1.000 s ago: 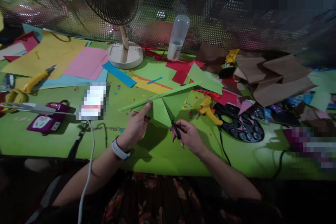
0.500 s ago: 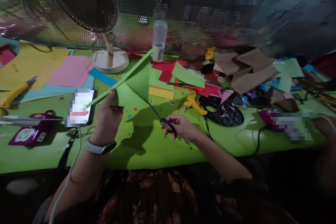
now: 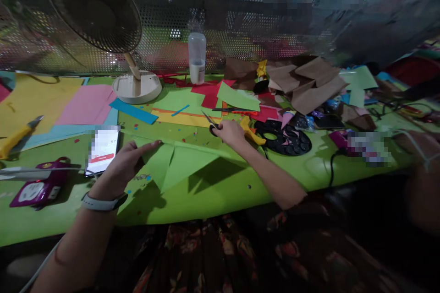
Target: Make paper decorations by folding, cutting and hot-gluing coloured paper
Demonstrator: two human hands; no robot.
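My left hand, with a pale watch band on its wrist, pinches the left part of a light green sheet of paper. The sheet is creased or folded and tilts above the table's front part, casting a shadow. My right hand is closed round the dark handles of a pair of scissors. Their blades point up and left, apart from the green sheet, over the scraps behind it. Close to my right hand lies a yellow hot glue gun, partly hidden behind it.
A fan, a clear bottle and brown paper stand or lie at the back. Left are a phone, a purple device and a yellow cutter. Right is a black palette; another person's arm shows beyond.
My left hand has lowered the green sheet from upright towards the table. The scissors in my right hand have moved up and away from the sheet.
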